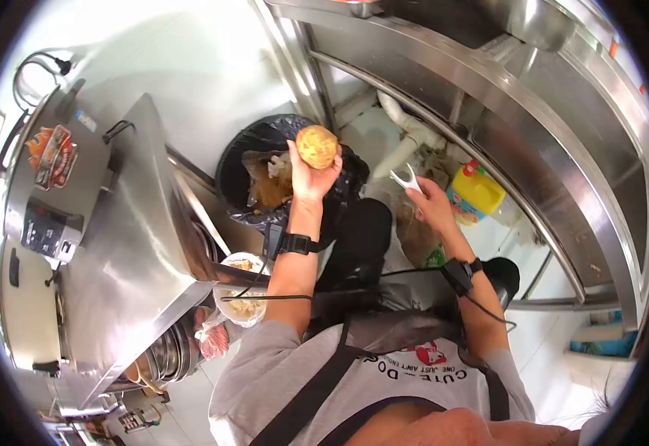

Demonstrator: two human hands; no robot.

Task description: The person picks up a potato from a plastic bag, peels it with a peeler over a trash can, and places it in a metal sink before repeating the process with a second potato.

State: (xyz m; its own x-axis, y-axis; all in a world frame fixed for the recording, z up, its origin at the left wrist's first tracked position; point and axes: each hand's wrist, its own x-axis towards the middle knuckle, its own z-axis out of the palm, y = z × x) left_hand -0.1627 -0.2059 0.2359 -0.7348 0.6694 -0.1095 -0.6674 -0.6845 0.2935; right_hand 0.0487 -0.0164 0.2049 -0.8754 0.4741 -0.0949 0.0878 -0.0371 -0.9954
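Left hand [311,178] gripping potato [317,146] over bin [246,160] — right hand [432,204] clasping white peeler [406,179], yellow bottle [477,192] just right.

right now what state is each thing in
potato: peeled in part, held up over the bin
left hand: fingers closed round the potato
right hand: gripping the peeler
peeler: white, off the potato
bin: open, black liner, scraps inside
yellow bottle: capped, on the floor
bowl: holds food
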